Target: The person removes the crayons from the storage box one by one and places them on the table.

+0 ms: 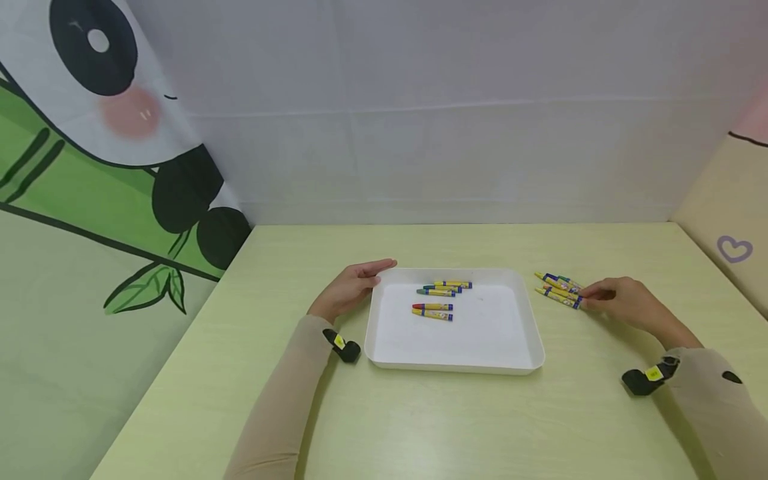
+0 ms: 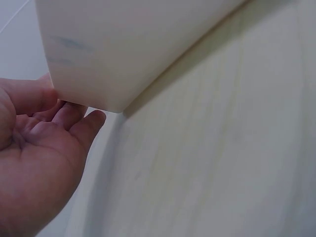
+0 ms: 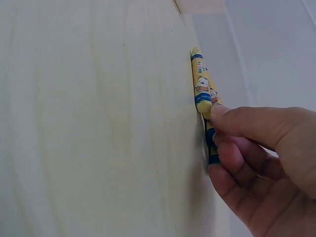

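Observation:
A shallow white tray (image 1: 456, 347) lies on the table; in the left wrist view its outer wall (image 2: 123, 54) shows. My left hand (image 1: 351, 288) holds the tray's far left corner, thumb at the rim and other fingers close around the edge. Inside the tray are several crayons in yellow wrappers: a red crayon (image 1: 433, 307) beside an orange-yellow one (image 1: 433, 315), and a group with green tips (image 1: 437, 292) behind them. Right of the tray, my right hand (image 1: 621, 303) pinches the near end of a crayon (image 3: 214, 96) in a loose pile. Another crayon (image 3: 201, 81) lies against it.
The pale wooden table (image 1: 420, 420) ends at a grey-white cloth backdrop (image 1: 456, 160). A printed cartoon panel (image 1: 90, 173) stands along the left side, and a beige panel (image 1: 732, 220) along the right. Each wrist wears a black camera, such as the right one (image 1: 642, 381).

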Available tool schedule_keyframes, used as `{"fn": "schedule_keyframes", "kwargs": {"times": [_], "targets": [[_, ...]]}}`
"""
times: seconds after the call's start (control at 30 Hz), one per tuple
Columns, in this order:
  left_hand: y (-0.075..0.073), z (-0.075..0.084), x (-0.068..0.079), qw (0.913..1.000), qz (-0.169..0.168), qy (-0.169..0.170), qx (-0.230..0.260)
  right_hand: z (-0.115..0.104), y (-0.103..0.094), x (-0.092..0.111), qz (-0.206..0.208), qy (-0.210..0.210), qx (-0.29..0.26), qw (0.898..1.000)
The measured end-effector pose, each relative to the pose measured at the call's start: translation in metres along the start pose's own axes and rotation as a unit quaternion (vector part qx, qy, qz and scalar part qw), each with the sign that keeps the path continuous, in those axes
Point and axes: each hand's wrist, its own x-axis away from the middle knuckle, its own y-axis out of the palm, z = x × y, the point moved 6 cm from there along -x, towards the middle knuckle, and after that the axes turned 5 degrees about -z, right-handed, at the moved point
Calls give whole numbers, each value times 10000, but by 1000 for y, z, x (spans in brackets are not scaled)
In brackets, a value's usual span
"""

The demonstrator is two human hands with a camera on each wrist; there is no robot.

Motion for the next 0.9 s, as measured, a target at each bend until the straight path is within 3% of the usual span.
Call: {"fn": "schedule_keyframes", "kwargs": {"times": [0.5,0.9], "targets": [[-1,-3,-3,10000,13,24,-16,9,7,-5,-55,105,-23,9999],[-1,-5,-4,10000,25,-4,-13,6,6,-6,-72,-42,115,9999]]}}
